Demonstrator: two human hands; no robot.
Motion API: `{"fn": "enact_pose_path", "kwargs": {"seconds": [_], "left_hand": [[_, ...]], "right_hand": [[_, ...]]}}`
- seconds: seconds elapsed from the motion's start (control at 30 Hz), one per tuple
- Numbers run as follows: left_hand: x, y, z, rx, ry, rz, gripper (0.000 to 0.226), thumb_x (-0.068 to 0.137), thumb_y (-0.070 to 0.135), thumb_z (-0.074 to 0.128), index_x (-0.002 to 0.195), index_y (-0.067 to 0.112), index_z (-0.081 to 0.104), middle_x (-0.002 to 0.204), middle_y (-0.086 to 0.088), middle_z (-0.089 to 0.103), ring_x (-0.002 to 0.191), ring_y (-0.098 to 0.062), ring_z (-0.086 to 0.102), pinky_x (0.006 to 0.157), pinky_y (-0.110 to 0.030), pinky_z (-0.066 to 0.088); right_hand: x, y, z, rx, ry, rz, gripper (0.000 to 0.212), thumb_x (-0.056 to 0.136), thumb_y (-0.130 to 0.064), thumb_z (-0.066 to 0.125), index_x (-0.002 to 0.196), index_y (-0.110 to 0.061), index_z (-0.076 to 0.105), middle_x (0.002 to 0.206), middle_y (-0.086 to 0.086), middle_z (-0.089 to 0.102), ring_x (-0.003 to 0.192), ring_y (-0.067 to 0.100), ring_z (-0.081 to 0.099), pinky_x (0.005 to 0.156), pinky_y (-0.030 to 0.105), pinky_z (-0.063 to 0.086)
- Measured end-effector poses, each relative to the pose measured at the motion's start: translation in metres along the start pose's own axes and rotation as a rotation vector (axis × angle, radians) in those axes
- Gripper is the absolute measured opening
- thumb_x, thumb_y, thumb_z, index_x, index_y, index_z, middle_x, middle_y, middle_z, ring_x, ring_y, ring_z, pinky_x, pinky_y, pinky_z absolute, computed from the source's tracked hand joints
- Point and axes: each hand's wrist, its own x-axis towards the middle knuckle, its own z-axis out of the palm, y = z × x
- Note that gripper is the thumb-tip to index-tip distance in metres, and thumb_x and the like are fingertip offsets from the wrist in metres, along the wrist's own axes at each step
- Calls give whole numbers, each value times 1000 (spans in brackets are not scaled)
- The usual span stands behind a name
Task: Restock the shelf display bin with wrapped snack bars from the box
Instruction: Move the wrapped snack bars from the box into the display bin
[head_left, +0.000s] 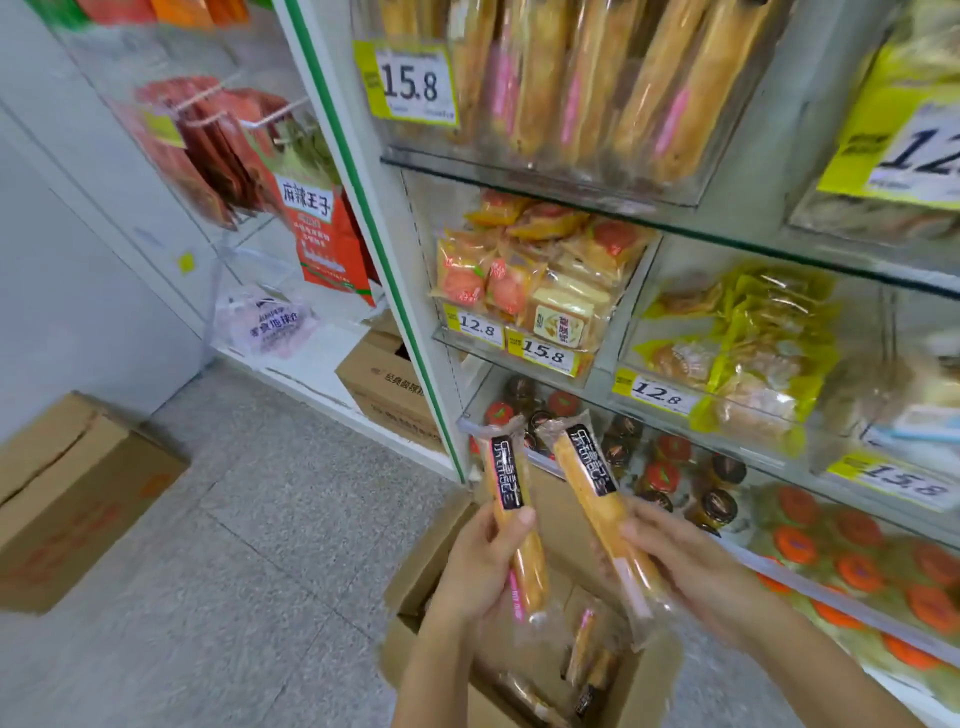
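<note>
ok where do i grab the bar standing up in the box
Probably take the wrapped snack bar by its upper half, coming down from above: it leans nearly on end inside the cardboard box, whose walls block the sides. Set the grip across its narrow width.

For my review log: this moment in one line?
left hand: holds bar; right hand: holds second bar; box: open, bars inside; shelf bin: above

Both hands are raised side by side, palms turned inward. The left hand (480, 566) curls round a wrapped bar (506, 478), with the thumb pressed on its front. The right hand (696, 566), slightly blurred, grips a second bar (592, 478), its fingers lying across it.
</note>
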Motion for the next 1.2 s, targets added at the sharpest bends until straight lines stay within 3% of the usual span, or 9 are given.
{"fn": "enact_pose_path", "kwargs": {"seconds": [0.17, 0.27, 0.43, 0.53, 0.67, 0.77, 0.9, 1.03, 1.2], "left_hand": [[-25, 68, 11, 13, 28, 158, 55, 58, 59, 79, 99, 24, 69, 86, -7, 65, 87, -26, 59, 91, -49, 45], [-42, 113, 16, -12, 20, 245, 36, 69, 37, 74, 98, 17, 68, 77, -3, 62, 78, -23, 57, 74, -38, 47], [-61, 184, 11, 184, 77, 456, 27, 70, 44, 69, 89, 25, 66, 75, -2, 58, 72, -18, 55, 66, -40, 45], [-63, 233, 1, 252, 134, 601, 8, 82, 24, 71, 84, 20, 64, 72, 7, 64, 69, -8, 59, 67, -21, 47], [-67, 301, -10, 305, 186, 778, 13, 81, 14, 71, 90, 14, 62, 76, 11, 69, 72, 2, 63, 63, -7, 46], [-64, 344, -19, 325, 228, 869, 19, 80, 6, 72, 84, 20, 61, 74, 10, 70, 70, 6, 64, 61, -5, 46], [-43, 391, -28, 339, 276, 942, 25, 79, 1, 71, 96, 14, 57, 85, 4, 64, 75, 11, 60, 67, -3, 46], [-19, 426, -25, 440, 284, 988, 32, 78, 1, 70, 85, 26, 50, 79, 13, 59, 72, 12, 55, 69, -7, 47], [17, 451, -24, 642, 246, 976, 27, 79, 5, 70, 93, 20, 52, 80, 18, 56, 75, 10, 53, 66, -4, 41]], "right_hand": [[-34, -66, 17, -162, 65, -199, 26, 82, -24, 67, 105, -13, 59, 83, -8, 72, 74, 3, 63, 68, 13, 45], [-51, -103, 27, -204, 77, -309, 44, 70, -41, 78, 103, -17, 60, 86, -8, 73, 73, 0, 64, 67, 10, 45], [-67, -166, 39, -340, 273, -559, 53, 50, -66, 76, 86, -29, 67, 78, -17, 64, 67, -4, 56, 62, 11, 41], [-77, -219, 46, -497, 470, -776, 14, 63, -49, 70, 74, -46, 63, 77, -21, 52, 67, -4, 48, 58, 8, 32], [-90, -289, 66, -590, 683, -971, 33, 71, -20, 81, 77, -37, 54, 76, -8, 59, 69, 0, 53, 56, 9, 36], [-85, -331, 85, -550, 689, -1061, 35, 74, -10, 76, 74, -39, 57, 71, -29, 65, 69, -15, 58, 61, 1, 39], [-51, -373, 101, -522, 734, -1096, 37, 73, -13, 77, 88, -40, 59, 95, -26, 63, 95, -5, 58, 86, 18, 43], [7, -396, 107, -571, 781, -913, 27, 76, -35, 74, 98, -28, 61, 104, -5, 63, 92, 8, 61, 83, 27, 50], [40, -405, 115, -631, 813, -846, 44, 78, -27, 75, 116, -17, 55, 98, -10, 56, 95, 10, 55, 77, 25, 40]]}}
